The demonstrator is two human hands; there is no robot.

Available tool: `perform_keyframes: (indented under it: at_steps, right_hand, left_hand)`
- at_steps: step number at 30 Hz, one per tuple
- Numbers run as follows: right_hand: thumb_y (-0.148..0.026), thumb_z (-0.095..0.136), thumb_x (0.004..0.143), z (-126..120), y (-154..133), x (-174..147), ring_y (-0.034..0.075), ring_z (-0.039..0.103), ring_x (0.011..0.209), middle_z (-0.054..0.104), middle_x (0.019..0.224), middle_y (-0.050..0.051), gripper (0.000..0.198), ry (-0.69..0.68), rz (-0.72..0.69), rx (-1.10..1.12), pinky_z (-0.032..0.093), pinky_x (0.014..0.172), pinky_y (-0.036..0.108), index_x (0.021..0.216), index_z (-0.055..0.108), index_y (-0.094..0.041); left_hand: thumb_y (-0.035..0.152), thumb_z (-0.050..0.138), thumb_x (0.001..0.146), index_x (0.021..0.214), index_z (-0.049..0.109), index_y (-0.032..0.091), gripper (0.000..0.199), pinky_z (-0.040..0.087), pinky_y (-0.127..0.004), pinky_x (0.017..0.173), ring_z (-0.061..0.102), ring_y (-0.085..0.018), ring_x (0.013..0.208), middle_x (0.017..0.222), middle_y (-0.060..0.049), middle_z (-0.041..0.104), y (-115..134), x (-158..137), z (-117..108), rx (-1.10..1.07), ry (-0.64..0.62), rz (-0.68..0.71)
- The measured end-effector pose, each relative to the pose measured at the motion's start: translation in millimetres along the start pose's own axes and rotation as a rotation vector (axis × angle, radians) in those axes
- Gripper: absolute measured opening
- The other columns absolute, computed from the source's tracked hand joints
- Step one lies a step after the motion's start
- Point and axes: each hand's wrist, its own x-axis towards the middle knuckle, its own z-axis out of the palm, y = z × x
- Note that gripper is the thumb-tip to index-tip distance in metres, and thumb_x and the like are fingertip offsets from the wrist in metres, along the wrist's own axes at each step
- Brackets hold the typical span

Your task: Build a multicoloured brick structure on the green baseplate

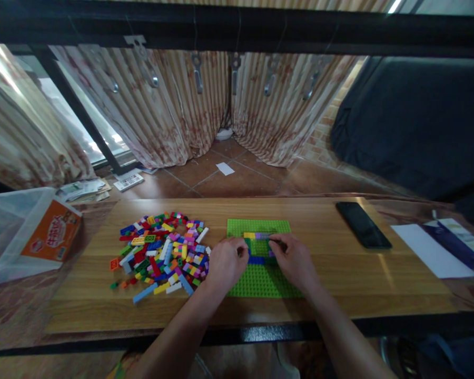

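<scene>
A green studded baseplate (260,281) lies on the wooden table, carrying a rectangular outline of toy bricks. Its far side has a yellow brick (249,236) and a light purple brick (262,236); a dark blue brick (256,260) forms part of the near side. My left hand (228,263) is closed at the outline's left side, fingertips against the bricks. At the right side, my right hand (294,258) pinches with thumb and forefinger by the far corner. Whatever sits between the fingertips of either hand is hidden or too small to name.
A heap of mixed toy bricks (166,252) spreads over the table (319,300) left of the baseplate. To the right lie a black phone (363,225) and white paper (432,250). A clear plastic bin (11,231) with an orange label stands at far left. Curtains hang beyond.
</scene>
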Motion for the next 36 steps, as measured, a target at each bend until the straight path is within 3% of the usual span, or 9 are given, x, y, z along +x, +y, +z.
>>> perform_keyframes:
  at_steps: [5,8,11,15,22,36]
  right_hand:
    - [-0.03,0.05,0.087,-2,-5,-2,0.02,0.063,0.078,0.068,0.092,0.009,0.023,0.041,-0.007,-0.041,0.05,0.075,0.034,0.094,0.068,-0.018]
    - [-0.029,0.052,0.088,-3,-15,-8,0.02,0.064,0.09,0.066,0.101,0.009,0.019,0.048,-0.119,0.016,0.051,0.08,0.034,0.094,0.069,-0.022]
    - [-0.027,0.055,0.088,-2,-24,-16,0.021,0.061,0.102,0.065,0.106,0.007,0.016,-0.028,-0.267,0.077,0.05,0.089,0.036,0.091,0.07,-0.025]
    - [-0.025,0.061,0.085,3,-28,-22,0.024,0.056,0.113,0.062,0.115,0.008,0.015,-0.095,-0.378,0.019,0.046,0.098,0.044,0.096,0.071,-0.025]
    - [-0.024,0.067,0.081,8,-25,-21,0.026,0.055,0.112,0.061,0.116,0.009,0.016,-0.101,-0.38,-0.088,0.046,0.095,0.047,0.097,0.071,-0.024]
    - [-0.026,0.063,0.086,8,-27,-25,0.025,0.058,0.105,0.066,0.112,0.008,0.016,-0.124,-0.364,-0.171,0.044,0.09,0.045,0.099,0.074,-0.026]
  left_hand:
    - [0.018,0.05,0.087,0.079,0.067,0.021,0.019,0.042,-0.024,0.066,0.062,-0.015,0.073,0.078,-0.001,0.069,-4,0,-2,-0.057,-0.026,0.041]
    - [0.019,0.05,0.087,0.084,0.068,0.02,0.018,0.044,-0.024,0.067,0.063,-0.015,0.075,0.08,-0.001,0.07,-8,2,-4,-0.092,-0.071,0.047]
    - [0.017,0.05,0.087,0.088,0.069,0.02,0.019,0.045,-0.025,0.07,0.064,-0.016,0.077,0.083,-0.002,0.071,-12,3,-6,-0.123,-0.091,0.077]
    - [0.011,0.051,0.083,0.09,0.068,0.019,0.02,0.047,-0.026,0.075,0.065,-0.016,0.081,0.086,-0.003,0.071,-18,1,-7,-0.176,-0.116,0.099]
    - [0.009,0.055,0.079,0.09,0.067,0.017,0.018,0.049,-0.025,0.073,0.064,-0.015,0.076,0.084,-0.002,0.069,-21,-3,-11,-0.243,-0.139,0.115]
    - [0.017,0.051,0.092,0.09,0.07,0.017,0.019,0.048,-0.029,0.076,0.061,-0.017,0.084,0.086,-0.005,0.066,-21,-15,-5,0.03,-0.083,0.348]
